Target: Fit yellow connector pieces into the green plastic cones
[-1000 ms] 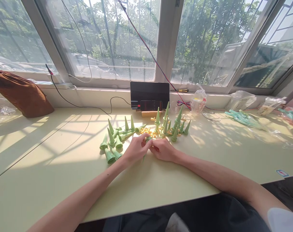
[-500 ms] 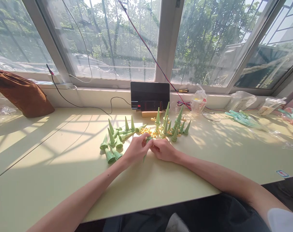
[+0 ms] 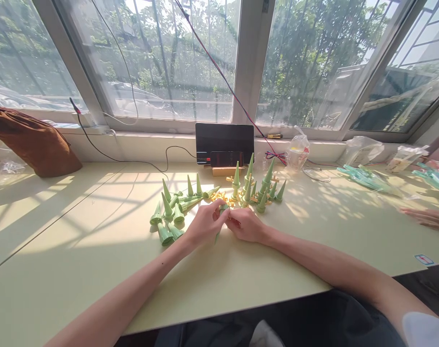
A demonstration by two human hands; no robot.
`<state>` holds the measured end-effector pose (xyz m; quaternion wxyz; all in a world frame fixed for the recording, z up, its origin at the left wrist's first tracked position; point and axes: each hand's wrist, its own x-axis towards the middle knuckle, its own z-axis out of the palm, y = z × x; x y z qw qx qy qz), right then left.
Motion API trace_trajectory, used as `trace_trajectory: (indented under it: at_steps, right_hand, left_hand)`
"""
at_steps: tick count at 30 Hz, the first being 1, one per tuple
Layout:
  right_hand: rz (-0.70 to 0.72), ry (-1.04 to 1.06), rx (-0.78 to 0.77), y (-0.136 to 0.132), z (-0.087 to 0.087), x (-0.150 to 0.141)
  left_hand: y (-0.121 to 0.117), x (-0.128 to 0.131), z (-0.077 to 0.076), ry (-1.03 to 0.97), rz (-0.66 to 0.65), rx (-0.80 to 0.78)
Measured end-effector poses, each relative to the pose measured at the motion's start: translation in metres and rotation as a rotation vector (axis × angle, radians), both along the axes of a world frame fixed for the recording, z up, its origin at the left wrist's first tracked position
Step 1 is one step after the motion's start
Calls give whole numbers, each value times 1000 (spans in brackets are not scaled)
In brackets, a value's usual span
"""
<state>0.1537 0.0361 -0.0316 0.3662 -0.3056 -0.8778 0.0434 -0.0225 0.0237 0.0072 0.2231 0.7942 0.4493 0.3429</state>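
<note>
My left hand (image 3: pixel 204 223) is closed around a green plastic cone spike (image 3: pixel 223 208), its pointed end showing below the fingers. Against the wide end of that spike, my right hand (image 3: pixel 247 225) is closed in a pinch; whatever lies between its fingertips is hidden. Just beyond both hands sits a small pile of orange plastic pieces (image 3: pixel 219 196). Several green cones (image 3: pixel 167 208) stand or lie to the left of my left hand. Beyond my right hand, more green spikes (image 3: pixel 266 179) stand point up, some with orange pieces fitted on them.
A tablet (image 3: pixel 225 137) with a phone leans on a small stand by the window. A brown drawstring bag (image 3: pixel 38 144) stands at the left. On the right lie teal plastic parts (image 3: pixel 367 178), plastic bags, and another person's hand (image 3: pixel 427 218) over the table.
Another person's hand has come into view at the right edge, and the teal parts there have shifted. My own hands have hardly moved.
</note>
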Motion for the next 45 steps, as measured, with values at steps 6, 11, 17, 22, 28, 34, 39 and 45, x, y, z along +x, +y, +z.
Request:
trace_trajectory:
  at_steps: [6, 11, 17, 22, 28, 34, 39, 45]
  right_hand:
    - [-6, 8, 3, 1, -1, 0]
    - [-3, 22, -3, 0, -1, 0]
    - [1, 23, -2, 2, -2, 0]
    - [-13, 14, -16, 1, -1, 0]
    - [-42, -12, -43, -1, 0, 0]
    - [-42, -34, -49, -1, 0, 1]
    - [-47, -38, -50, -1, 0, 1]
    - [-49, -45, -26, -1, -1, 2]
  left_hand:
    - [0, 1, 0, 1, 3, -11]
    - [1, 1, -2, 0, -7, -14]
    - [1, 0, -3, 2, 3, 2]
    - [2, 1, -3, 14, 4, 24]
    - [3, 1, -6, 20, 1, 34]
    - [3, 1, -5, 43, 0, 52]
    - [3, 1, -4, 48, 2, 62]
    - [2, 2, -3, 37, -6, 45]
